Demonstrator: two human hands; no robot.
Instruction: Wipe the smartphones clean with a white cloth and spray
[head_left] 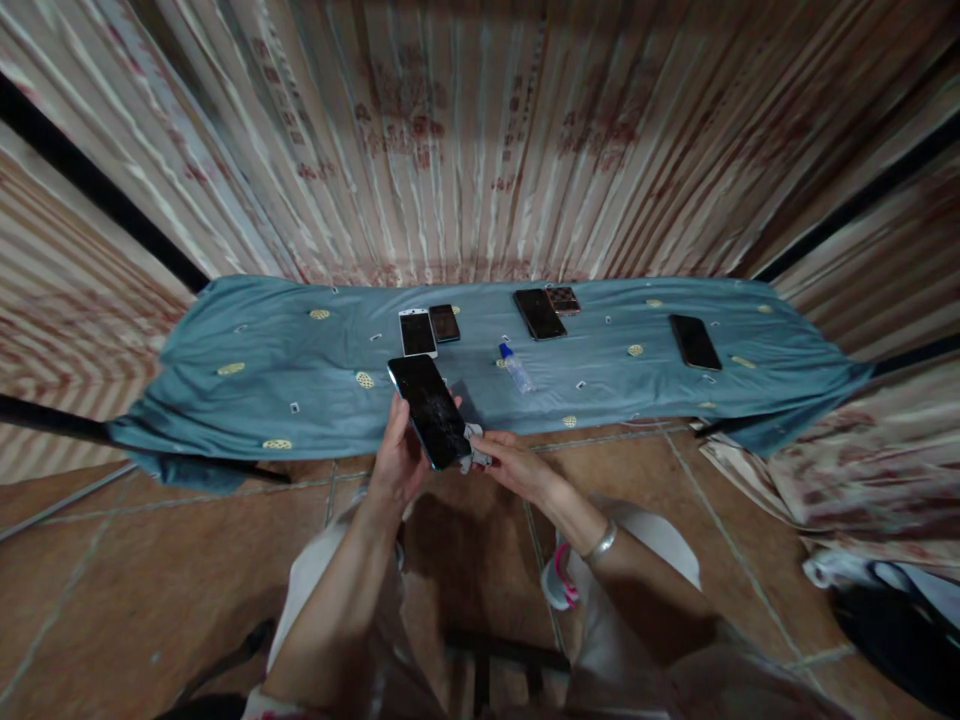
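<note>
In my left hand [400,455] is a dark smartphone [429,405], tilted with its screen towards me above the front edge of the cloth. Smears or cracks show on the lower part of its screen. My right hand [514,462] pinches a crumpled greyish cloth [474,448] against the phone's lower right edge. Just beyond the phone, a white-framed phone [418,333] lies beside a small dark phone [445,323]. A clear bottle with a blue cap [516,368] rests on its side to the right of the held phone.
A blue-green patterned cloth [300,350] covers the narrow table. Farther back lies a dark phone [538,314] touching a brown checked item [563,300]. Another dark phone [695,342] is at the right. Curtains [465,150] and dark poles [97,185] surround the table.
</note>
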